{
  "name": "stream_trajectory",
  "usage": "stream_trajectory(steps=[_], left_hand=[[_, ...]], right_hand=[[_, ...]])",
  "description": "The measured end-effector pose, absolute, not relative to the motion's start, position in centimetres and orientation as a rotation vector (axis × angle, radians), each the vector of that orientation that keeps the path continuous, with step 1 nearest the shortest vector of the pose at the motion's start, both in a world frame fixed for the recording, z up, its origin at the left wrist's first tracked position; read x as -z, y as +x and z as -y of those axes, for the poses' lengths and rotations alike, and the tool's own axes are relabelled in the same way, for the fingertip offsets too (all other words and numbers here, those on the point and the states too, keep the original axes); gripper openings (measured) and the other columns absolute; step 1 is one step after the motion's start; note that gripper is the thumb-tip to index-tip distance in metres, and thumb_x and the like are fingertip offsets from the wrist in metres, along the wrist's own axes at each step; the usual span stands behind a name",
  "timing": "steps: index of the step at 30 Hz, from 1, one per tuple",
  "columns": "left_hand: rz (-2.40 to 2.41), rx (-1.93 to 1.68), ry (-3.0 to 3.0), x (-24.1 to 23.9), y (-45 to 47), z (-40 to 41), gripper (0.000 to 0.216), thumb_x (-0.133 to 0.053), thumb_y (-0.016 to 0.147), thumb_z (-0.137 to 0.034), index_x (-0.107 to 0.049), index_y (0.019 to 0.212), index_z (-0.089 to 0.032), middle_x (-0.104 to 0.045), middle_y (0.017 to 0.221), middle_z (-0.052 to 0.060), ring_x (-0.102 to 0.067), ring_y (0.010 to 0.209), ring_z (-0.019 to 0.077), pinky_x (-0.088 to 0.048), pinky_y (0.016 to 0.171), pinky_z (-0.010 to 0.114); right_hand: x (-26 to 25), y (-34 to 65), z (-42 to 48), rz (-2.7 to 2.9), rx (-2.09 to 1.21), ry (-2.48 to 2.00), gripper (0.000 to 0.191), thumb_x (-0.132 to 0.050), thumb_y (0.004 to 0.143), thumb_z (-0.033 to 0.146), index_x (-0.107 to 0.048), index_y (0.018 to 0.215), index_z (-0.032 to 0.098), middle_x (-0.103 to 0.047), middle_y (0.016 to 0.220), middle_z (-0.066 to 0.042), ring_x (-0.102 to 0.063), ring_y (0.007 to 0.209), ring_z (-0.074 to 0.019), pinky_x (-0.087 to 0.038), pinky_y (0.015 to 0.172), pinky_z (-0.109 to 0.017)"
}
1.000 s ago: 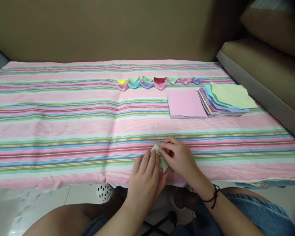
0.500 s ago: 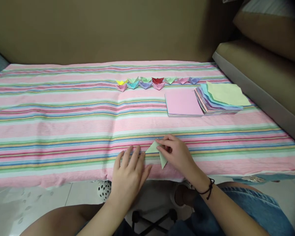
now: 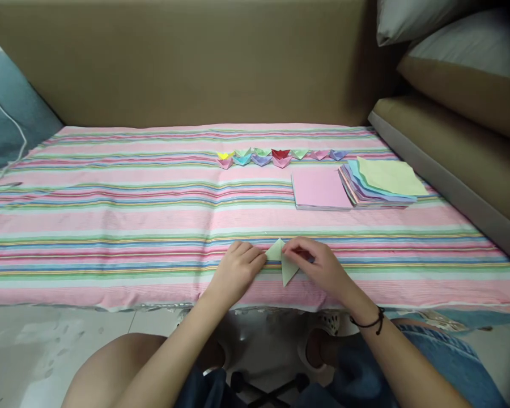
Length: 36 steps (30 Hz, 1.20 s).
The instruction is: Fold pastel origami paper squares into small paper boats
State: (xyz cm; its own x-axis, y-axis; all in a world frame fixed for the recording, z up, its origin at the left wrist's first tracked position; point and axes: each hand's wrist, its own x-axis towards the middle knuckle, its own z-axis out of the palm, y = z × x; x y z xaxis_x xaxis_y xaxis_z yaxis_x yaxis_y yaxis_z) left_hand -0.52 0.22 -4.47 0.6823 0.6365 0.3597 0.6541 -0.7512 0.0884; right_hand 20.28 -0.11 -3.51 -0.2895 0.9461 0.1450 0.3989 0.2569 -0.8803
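A pale green sheet of origami paper (image 3: 289, 270), partly folded, lies near the front edge of the striped cloth. Its top comes to a point, and one flap hangs down toward me. My left hand (image 3: 241, 266) has its fingers curled together at the paper's left corner, pressing or gripping it there. With thumb and forefinger, my right hand (image 3: 317, 262) pinches the paper's upper right edge. Parts of the paper are hidden under the fingers of both hands.
Two rows of small folded paper boats (image 3: 280, 154) stand farther back. Right of centre lies a stack of pink square paper (image 3: 321, 190), beside a fanned stack of coloured sheets (image 3: 391, 178). Sofa cushions (image 3: 450, 153) border the right side. A white cable (image 3: 15, 124) lies far left.
My left hand has gone from lying flat with fingers spread to curled at the paper's left corner. My right hand still pinches the paper. The view has tilted up slightly.
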Motion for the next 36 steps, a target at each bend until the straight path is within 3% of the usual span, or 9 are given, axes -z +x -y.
stream_trajectory(steps=[1,5,9,11,16,19,22,28,36], left_hand=[[1.05,0.543,-2.832,4.4,-0.5,-0.4,0.015,-0.045,0.091,-0.017,-0.06,0.095,-0.015,-0.063,0.082,0.006,-0.052,0.078,0.0204,-0.04,0.07,0.034],[0.994,0.545,-2.8,4.0,-0.6,-0.7,0.019,-0.04,0.092,-0.014,-0.058,0.094,-0.012,-0.061,0.082,0.008,-0.052,0.076,0.0205,-0.042,0.073,0.035],[1.172,0.819,-2.88,2.9,-0.4,-0.2,0.019,-0.039,0.093,-0.017,-0.058,0.095,-0.015,-0.063,0.087,0.007,-0.055,0.081,0.0201,-0.043,0.073,0.034],[1.38,1.113,-2.943,2.2,-0.1,0.2,0.016,-0.043,0.092,-0.021,-0.058,0.097,-0.017,-0.064,0.088,0.006,-0.058,0.082,0.018,-0.045,0.074,0.031],[1.83,1.885,-2.933,1.3,0.9,1.1,0.019,-0.064,0.079,-0.029,-0.062,0.095,-0.018,-0.066,0.096,0.006,-0.061,0.082,0.0163,-0.048,0.071,0.026],[1.984,2.116,-2.883,1.6,1.3,1.1,0.016,-0.066,0.076,-0.031,-0.066,0.084,-0.016,-0.066,0.081,0.004,-0.056,0.063,0.0121,-0.044,0.056,0.022],[2.097,2.164,-2.853,1.7,1.5,1.1,0.016,-0.066,0.076,-0.031,-0.066,0.077,-0.015,-0.064,0.069,0.002,-0.05,0.052,0.0096,-0.039,0.048,0.021],[1.91,1.876,-2.968,0.8,1.6,1.5,0.009,-0.062,0.078,-0.023,-0.066,0.073,-0.016,-0.067,0.074,0.004,-0.061,0.073,0.0163,-0.047,0.066,0.025],[1.921,1.889,-3.022,0.7,1.2,1.8,0.01,-0.062,0.078,-0.023,-0.068,0.073,-0.016,-0.068,0.074,0.004,-0.063,0.072,0.0171,-0.05,0.065,0.025]], right_hand=[[3.2,20.7,0.2,1.908,-0.987,-1.151,0.013,-0.06,0.081,0.032,-0.062,0.087,0.021,-0.065,0.095,-0.005,-0.061,0.089,-0.02,-0.048,0.075,-0.031],[2.9,21.7,0.5,2.184,-0.831,-1.013,0.061,-0.079,0.062,0.031,-0.055,0.118,0.026,-0.057,0.124,-0.007,-0.048,0.118,-0.0274,-0.037,0.099,-0.044],[3.5,21.0,0.6,1.994,-0.62,-1.046,0.031,-0.063,0.079,0.02,-0.06,0.109,0.027,-0.068,0.103,-0.005,-0.059,0.103,-0.0239,-0.042,0.092,-0.043],[3.4,20.4,0.6,1.806,-0.664,-1.073,0.025,-0.062,0.08,0.021,-0.061,0.105,0.026,-0.069,0.101,-0.005,-0.062,0.097,-0.0232,-0.047,0.085,-0.039],[2.6,19.6,1.3,1.474,-1.065,-1.034,0.048,-0.07,0.074,0.027,-0.05,0.117,0.023,-0.07,0.086,-0.004,-0.066,0.077,-0.0202,-0.052,0.066,-0.031],[2.2,19.2,1.6,1.406,-1.159,-1.023,0.055,-0.072,0.071,0.029,-0.046,0.119,0.022,-0.069,0.079,-0.003,-0.064,0.072,-0.0186,-0.051,0.062,-0.029],[2.0,18.9,1.7,1.349,-1.203,-1.04,0.058,-0.073,0.069,0.031,-0.045,0.119,0.023,-0.067,0.073,0.0,-0.06,0.064,-0.0159,-0.049,0.056,-0.026],[1.4,18.5,2.1,1.381,-1.189,-1.116,0.052,-0.07,0.071,0.028,-0.045,0.116,0.023,-0.059,0.063,0.004,-0.053,0.054,-0.0134,-0.042,0.05,-0.024],[1.4,18.4,2.3,1.353,-1.223,-1.043,0.062,-0.07,0.072,0.029,-0.037,0.124,0.025,-0.059,0.064,0.003,-0.054,0.055,-0.0147,-0.044,0.054,-0.027]])
